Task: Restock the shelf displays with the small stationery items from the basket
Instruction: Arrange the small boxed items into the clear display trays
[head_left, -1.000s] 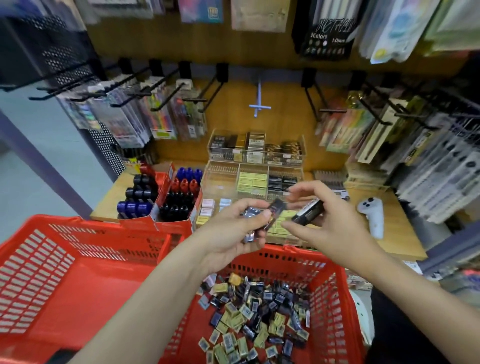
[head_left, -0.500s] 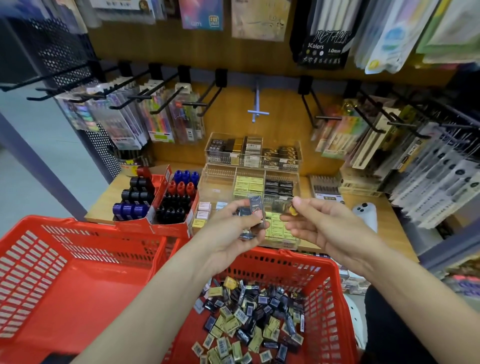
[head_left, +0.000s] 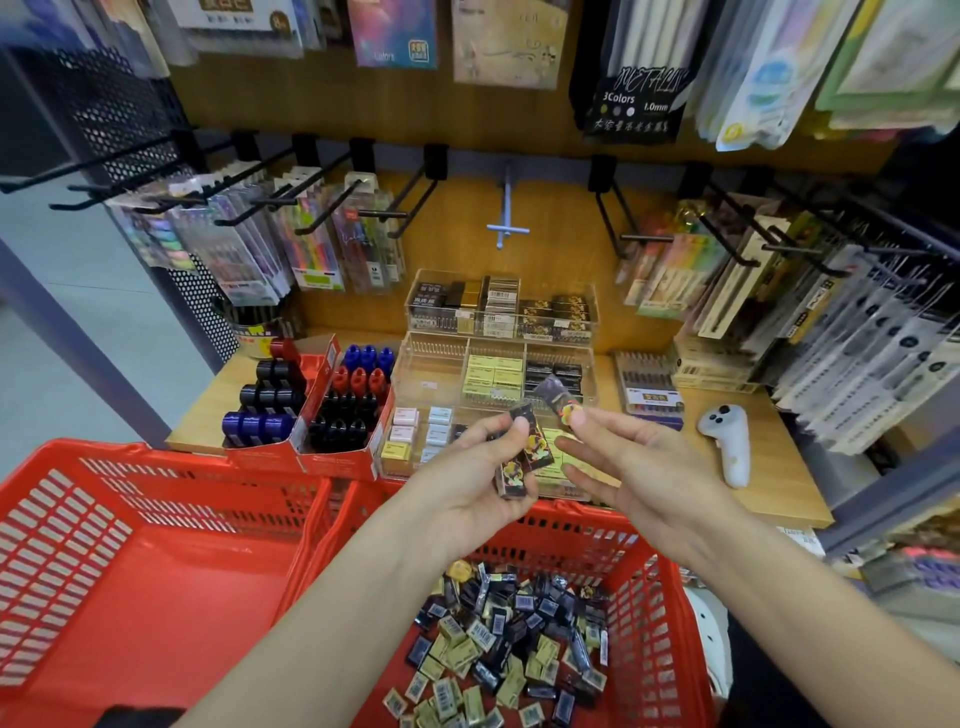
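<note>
Head view: beside the red basket (head_left: 670, 597) of loose small packs (head_left: 498, 649), an empty basket (head_left: 130, 545); beyond it, the clear display trays (head_left: 498, 358). Above it my left hand (head_left: 467, 483) grips dark packs (head_left: 519, 452); my right hand (head_left: 639, 467) pinches one pack (head_left: 558, 400).

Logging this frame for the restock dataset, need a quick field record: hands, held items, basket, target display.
left hand: grips a small stack of dark printed packs
right hand: pinches one dark pack at its fingertips, raised toward the display
source basket: red, holds a loose pile of small packs
second basket: red, to the left
target: clear acrylic organizer on the wooden shelf
</note>
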